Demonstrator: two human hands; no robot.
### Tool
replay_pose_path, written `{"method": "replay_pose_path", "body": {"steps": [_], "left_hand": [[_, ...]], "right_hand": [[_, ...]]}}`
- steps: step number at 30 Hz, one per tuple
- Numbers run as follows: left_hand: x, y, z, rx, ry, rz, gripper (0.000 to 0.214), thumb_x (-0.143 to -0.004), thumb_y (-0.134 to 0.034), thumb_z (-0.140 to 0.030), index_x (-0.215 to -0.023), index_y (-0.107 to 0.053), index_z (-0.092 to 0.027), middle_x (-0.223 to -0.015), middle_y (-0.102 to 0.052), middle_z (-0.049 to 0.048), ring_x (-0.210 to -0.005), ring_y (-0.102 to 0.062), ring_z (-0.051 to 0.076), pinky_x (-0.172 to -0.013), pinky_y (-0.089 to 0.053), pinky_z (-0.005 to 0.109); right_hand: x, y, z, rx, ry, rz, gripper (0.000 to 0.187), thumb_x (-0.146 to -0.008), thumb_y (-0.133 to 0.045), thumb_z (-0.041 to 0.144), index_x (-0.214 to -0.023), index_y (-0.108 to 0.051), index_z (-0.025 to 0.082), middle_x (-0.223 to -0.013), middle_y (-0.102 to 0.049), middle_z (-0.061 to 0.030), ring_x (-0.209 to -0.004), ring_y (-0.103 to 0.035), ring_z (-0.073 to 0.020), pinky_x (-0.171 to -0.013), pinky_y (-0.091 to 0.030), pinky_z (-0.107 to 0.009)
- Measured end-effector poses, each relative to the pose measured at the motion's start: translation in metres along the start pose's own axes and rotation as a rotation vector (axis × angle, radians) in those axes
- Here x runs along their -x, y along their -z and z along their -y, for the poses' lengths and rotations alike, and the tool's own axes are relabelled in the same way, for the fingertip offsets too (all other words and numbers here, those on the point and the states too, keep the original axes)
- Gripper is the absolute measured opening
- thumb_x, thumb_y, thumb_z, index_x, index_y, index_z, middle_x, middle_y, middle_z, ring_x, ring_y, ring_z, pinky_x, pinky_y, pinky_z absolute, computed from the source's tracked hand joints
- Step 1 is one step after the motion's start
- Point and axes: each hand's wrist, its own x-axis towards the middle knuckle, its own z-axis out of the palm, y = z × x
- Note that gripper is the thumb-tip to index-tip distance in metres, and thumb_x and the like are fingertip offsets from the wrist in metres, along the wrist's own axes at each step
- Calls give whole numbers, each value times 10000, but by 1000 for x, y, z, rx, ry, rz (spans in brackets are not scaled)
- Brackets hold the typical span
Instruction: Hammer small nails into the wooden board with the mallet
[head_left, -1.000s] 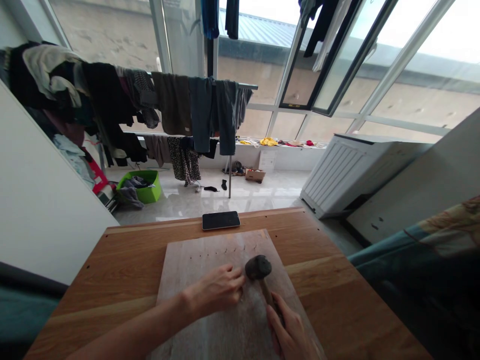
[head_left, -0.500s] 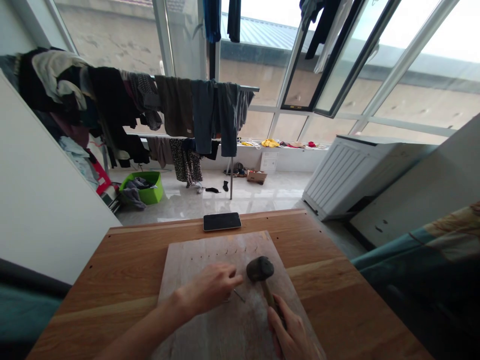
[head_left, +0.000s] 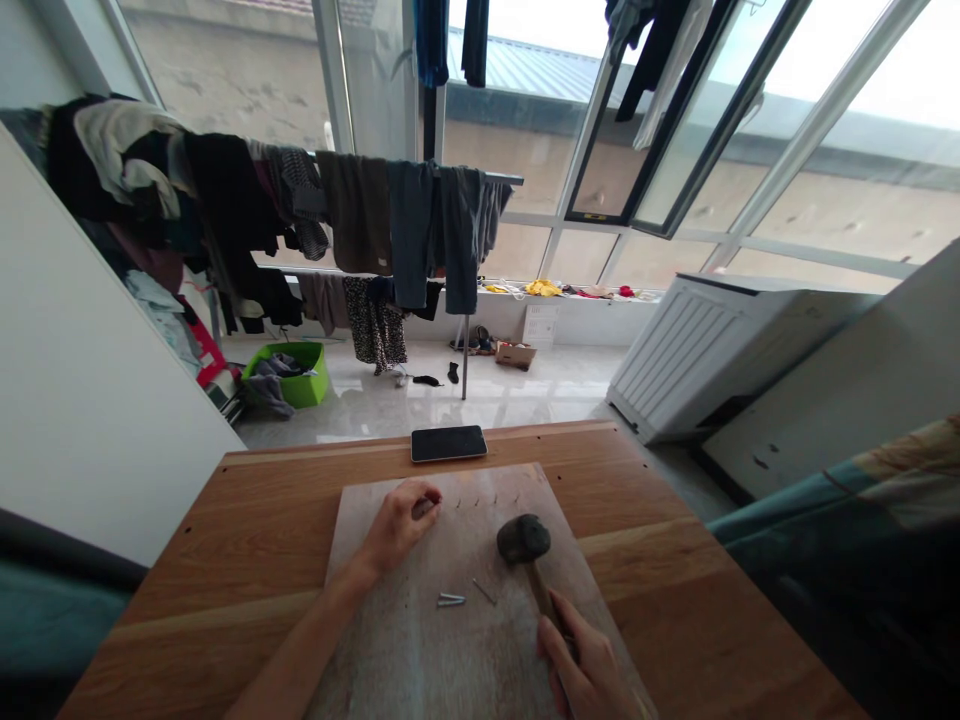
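My left hand (head_left: pixel 401 525) is over the upper part of a worn wooden board (head_left: pixel 405 650), thumb and fingers pinched together at the left end of a row of small upright nails (head_left: pixel 477 502). Anything between these fingertips is too small to make out. My right hand (head_left: pixel 581 655) is wrapped round the handle of a rubber mallet (head_left: pixel 523 540), whose black head is above the board's right side. Loose silvery nails (head_left: pixel 451 600) lie on the board between my hands, with a single nail (head_left: pixel 484 591) lying apart, nearer the mallet.
The board rests on a wooden table (head_left: pixel 675 600). A phone (head_left: pixel 448 444) lies near the table's far edge. Beyond are a clothes rack hung with laundry (head_left: pixel 352 210), a green basket (head_left: pixel 307 380) on the floor and a white cabinet-like unit (head_left: pixel 690 345) at the right.
My left hand has moved up and left from the loose nails to the row's left end, uncovering the loose nails. The mallet has stayed nearly still in my right hand.
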Motion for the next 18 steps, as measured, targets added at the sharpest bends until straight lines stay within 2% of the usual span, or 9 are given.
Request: {"method": "replay_pose_path", "body": {"steps": [2,7,10,14,18], "left_hand": [[0,0,-1,-3,-5,9,78,-845,-597,-217,-881,-661,-191,-921,-680,46,-858,-661,176,-769,-544,266],[-1,2,-8,-78,-42,23,77,-820,-597,-148,-843,-661,-185,-889,-673,46,-863,-648,189,-812,-536,311],[-1,2,-9,-63,-43,16,154,-811,-597,-113,-927,-665,-190,-899,-672,36,-857,-658,180,-825,-537,317],[-1,-1,-5,-21,-23,-15,273,-788,-611,-92,-1036,-651,-197,-912,-677,26,-821,-671,165,-821,-544,302],[-1,-4,0,9,-49,-15,356,-758,-583,-50,-1071,-650,-205,-996,-694,37,-912,-668,180,-869,-528,312]], "right_hand": [[-1,1,3,-30,22,5,705,-871,-421,648,-1278,-620,108,-562,-586,21,-377,-498,-141,-420,-431,-245],[-8,-5,23,-123,99,129,561,-888,-472,540,-1243,-610,128,-690,-632,-1,-350,-467,-83,-361,-371,-205],[-14,-15,44,-193,147,126,529,-901,-458,536,-1211,-606,133,-686,-602,12,-328,-430,-63,-323,-323,-186],[-26,-31,71,-215,211,228,503,-923,-451,522,-1227,-587,145,-719,-589,15,-373,-450,-60,-346,-361,-170],[-33,-40,83,-170,271,279,455,-933,-462,494,-1200,-610,156,-742,-592,8,-429,-479,-67,-384,-398,-164]]}}
